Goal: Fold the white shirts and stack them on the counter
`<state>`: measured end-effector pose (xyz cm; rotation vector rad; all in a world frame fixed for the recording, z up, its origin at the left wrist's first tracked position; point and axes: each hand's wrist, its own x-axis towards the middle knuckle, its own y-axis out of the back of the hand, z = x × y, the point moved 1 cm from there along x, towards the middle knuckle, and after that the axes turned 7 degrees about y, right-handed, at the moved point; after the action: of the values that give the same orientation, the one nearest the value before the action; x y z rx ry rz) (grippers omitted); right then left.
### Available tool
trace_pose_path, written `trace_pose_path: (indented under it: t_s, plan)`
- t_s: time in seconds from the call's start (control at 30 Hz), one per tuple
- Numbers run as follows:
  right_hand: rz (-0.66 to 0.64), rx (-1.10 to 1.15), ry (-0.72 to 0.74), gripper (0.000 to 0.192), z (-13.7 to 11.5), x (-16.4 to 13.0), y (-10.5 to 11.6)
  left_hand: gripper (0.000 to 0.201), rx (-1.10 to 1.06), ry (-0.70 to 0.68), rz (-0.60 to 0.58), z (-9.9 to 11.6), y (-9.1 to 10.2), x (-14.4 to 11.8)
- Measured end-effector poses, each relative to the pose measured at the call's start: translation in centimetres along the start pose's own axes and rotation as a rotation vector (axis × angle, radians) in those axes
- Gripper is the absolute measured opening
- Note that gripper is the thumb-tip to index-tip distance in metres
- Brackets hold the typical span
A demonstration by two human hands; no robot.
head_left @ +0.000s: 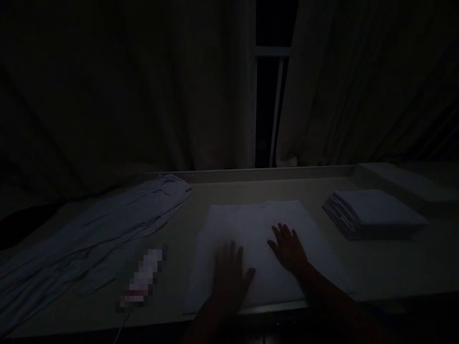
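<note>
A white cloth (251,224) lies spread flat on the desk in front of me, its near edge close to the desk's front edge. My left hand (229,274) is over the left half of the cloth, fingers apart and slightly blurred; whether it presses on the fabric I cannot tell. On the right half, my right hand (288,247) rests palm down with its fingers stretched out. Neither hand grips anything. The room is very dark, so fine creases are hard to make out.
A stack of folded white cloths (376,210) stands at the right. Rumpled pale fabric (118,224) stretches across the left side. Between it and the cloth lies a pixelated object (145,274) with a cord. Behind the desk (265,188) hang curtains (215,95).
</note>
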<state>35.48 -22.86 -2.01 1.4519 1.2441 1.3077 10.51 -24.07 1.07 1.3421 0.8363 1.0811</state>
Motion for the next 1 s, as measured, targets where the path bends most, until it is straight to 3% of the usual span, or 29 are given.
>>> trace_pose_path:
  t_s: [0.1,0.2,0.27,0.33,0.43,0.63,0.87,1.0]
  plan:
    - [-0.025,-0.018,0.002,0.069,-0.1,0.1,0.3,0.063,-0.108,-0.201,0.005,4.5,-0.4,4.2]
    - [-0.043,-0.042,0.032,0.062,-0.1,0.2,0.5,0.06,-0.148,-0.302,0.012,7.9,-1.6,8.6]
    - [-0.044,-0.051,0.04,0.062,0.0,0.2,0.5,0.06,-0.16,-0.326,0.009,8.7,-2.5,11.0]
    - [-0.023,-0.054,0.026,0.064,-0.1,0.3,0.5,0.059,-0.157,-0.328,0.015,8.3,-3.2,12.7]
    - [0.008,-0.05,0.022,0.067,-0.3,0.3,0.4,0.059,-0.126,-0.245,0.047,5.5,-3.7,14.2]
    - [-0.012,-0.017,0.024,0.069,-0.3,0.2,0.5,0.065,-0.015,0.047,0.051,-3.0,-3.2,16.1]
    - [-0.021,-0.01,0.013,0.07,-0.5,0.2,0.9,0.074,0.011,0.393,0.093,-11.2,-0.7,16.5]
    - [-0.03,0.0,0.006,0.07,-0.6,0.3,1.0,0.066,-0.023,0.5,0.046,-13.8,0.9,17.5]
